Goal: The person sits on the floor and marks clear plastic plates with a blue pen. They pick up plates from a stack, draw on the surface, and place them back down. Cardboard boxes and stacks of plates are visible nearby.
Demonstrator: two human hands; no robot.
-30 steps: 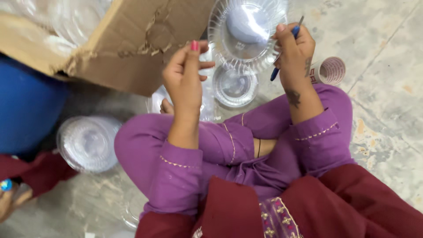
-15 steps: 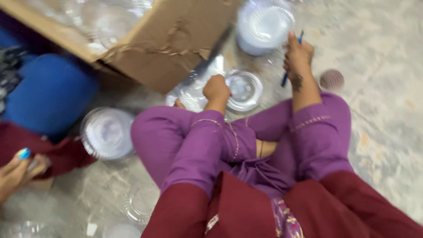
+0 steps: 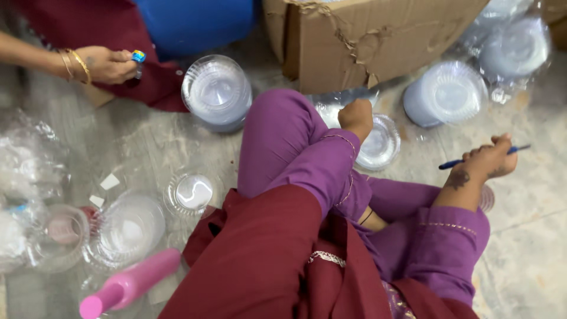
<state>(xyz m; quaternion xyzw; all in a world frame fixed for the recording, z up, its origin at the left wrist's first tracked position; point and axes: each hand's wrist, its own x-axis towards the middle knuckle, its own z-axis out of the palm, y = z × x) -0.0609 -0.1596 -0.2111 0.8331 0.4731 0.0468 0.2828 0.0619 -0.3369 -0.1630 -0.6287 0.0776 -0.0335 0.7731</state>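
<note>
I sit cross-legged on the floor in purple trousers. My left hand (image 3: pixel 356 117) is curled into a fist, resting against a clear plastic bowl (image 3: pixel 378 143) on the floor by my knee. My right hand (image 3: pixel 486 162) is held out to the right with its fingers closed round a blue pen (image 3: pixel 455 162). A stack of clear bowls (image 3: pixel 445 94) lies on its side beyond that hand. The torn cardboard box (image 3: pixel 366 41) stands just past my left hand.
Another person's hand (image 3: pixel 106 64) with gold bangles reaches in at top left near a blue drum (image 3: pixel 195 23). More clear bowl stacks (image 3: pixel 217 91) and single bowls (image 3: pixel 192 192) lie at left. A pink bottle (image 3: pixel 127 285) lies at lower left, wrapped stacks (image 3: pixel 517 44) at top right.
My left hand has dropped from the raised bowl to the floor bowl by my knee. My right hand swung out to the right with the pen. The view shifted left.
</note>
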